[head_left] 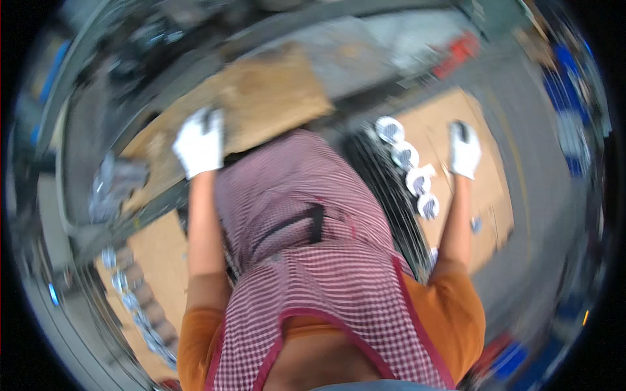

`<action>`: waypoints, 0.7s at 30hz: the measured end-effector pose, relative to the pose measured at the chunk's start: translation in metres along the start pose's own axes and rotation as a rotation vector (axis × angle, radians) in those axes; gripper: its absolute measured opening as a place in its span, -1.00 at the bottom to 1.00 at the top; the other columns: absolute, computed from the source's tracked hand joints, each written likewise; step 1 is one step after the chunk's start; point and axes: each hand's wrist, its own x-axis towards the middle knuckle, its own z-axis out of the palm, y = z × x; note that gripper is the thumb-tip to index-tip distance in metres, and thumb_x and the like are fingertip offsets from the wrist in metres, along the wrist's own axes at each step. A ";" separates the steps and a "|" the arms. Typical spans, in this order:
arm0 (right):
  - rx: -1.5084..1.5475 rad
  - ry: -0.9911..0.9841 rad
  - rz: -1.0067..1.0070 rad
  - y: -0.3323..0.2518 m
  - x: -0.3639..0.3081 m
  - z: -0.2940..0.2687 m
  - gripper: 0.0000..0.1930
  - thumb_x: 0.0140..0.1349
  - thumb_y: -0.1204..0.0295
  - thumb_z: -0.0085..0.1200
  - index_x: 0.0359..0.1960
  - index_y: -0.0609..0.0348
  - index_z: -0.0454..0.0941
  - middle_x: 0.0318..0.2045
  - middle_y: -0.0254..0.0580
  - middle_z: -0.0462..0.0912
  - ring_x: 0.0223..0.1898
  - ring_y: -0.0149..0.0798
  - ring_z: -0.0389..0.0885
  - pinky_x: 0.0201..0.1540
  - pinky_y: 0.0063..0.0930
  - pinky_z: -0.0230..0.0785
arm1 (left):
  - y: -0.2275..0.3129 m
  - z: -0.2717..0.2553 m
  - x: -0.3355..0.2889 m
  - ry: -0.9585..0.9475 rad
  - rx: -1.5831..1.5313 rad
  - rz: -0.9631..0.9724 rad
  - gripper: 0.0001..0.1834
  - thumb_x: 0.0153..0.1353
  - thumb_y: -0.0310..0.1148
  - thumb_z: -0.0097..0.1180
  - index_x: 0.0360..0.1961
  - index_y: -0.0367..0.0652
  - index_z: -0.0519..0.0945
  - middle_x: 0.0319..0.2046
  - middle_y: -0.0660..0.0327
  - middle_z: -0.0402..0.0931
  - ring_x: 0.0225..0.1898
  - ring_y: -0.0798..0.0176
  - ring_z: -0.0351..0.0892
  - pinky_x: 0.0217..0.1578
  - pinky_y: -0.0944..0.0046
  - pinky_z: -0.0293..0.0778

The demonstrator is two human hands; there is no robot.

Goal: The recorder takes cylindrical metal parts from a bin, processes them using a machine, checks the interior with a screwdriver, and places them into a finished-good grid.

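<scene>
My left hand (199,144), in a white glove with a dark patch near the fingertips, is over the brown cardboard sheet (267,91) on the bench in front of me. Whether it touches the sheet I cannot make out. Out to the right, my right hand (464,151), gloved the same way, hovers at or above another cardboard surface (479,195). To its left stands a slanting row of several round, silvery-white metal parts, one of them a ringed disc (405,156). Motion blurs the fingers of both hands, and nothing nameable shows in either.
Dark, rod-like stock (378,176) lies between my apron and the round parts. A crumpled clear plastic bag (116,182) sits at the left. More silvery parts (134,306) line a cardboard surface at lower left. A red object (456,55) and blue bins (567,98) are farther off.
</scene>
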 end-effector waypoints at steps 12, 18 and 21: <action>-0.121 -0.052 -0.319 -0.187 0.123 0.047 -0.47 0.25 -0.12 -0.08 -0.22 0.11 0.66 -0.32 0.04 0.66 -0.26 0.10 0.62 -0.20 -0.21 0.43 | -0.047 -0.044 -0.012 0.204 -0.011 -0.089 -0.54 0.17 0.04 0.06 -0.05 -0.03 0.61 -0.07 0.08 0.58 0.01 0.01 0.51 0.03 0.06 0.34; 0.050 -0.043 -0.181 -0.179 0.123 0.052 -0.45 0.25 -0.17 -0.11 -0.12 0.02 0.66 -0.22 -0.18 0.70 -0.21 -0.03 0.65 -0.16 -0.25 0.43 | -0.148 -0.116 -0.001 0.556 0.337 -0.212 -0.65 0.11 -0.01 0.14 -0.18 0.04 0.66 -0.24 0.15 0.63 -0.17 0.03 0.57 -0.18 0.00 0.36; -0.002 0.023 -0.152 -0.186 0.121 0.050 -0.42 0.26 -0.16 -0.11 -0.07 0.06 0.64 -0.19 -0.18 0.70 -0.19 -0.05 0.66 -0.15 -0.27 0.44 | -0.169 -0.120 0.003 0.237 0.293 -0.352 -0.67 0.18 0.00 0.02 -0.28 0.05 0.68 -0.28 0.16 0.63 -0.16 0.04 0.56 -0.17 -0.02 0.27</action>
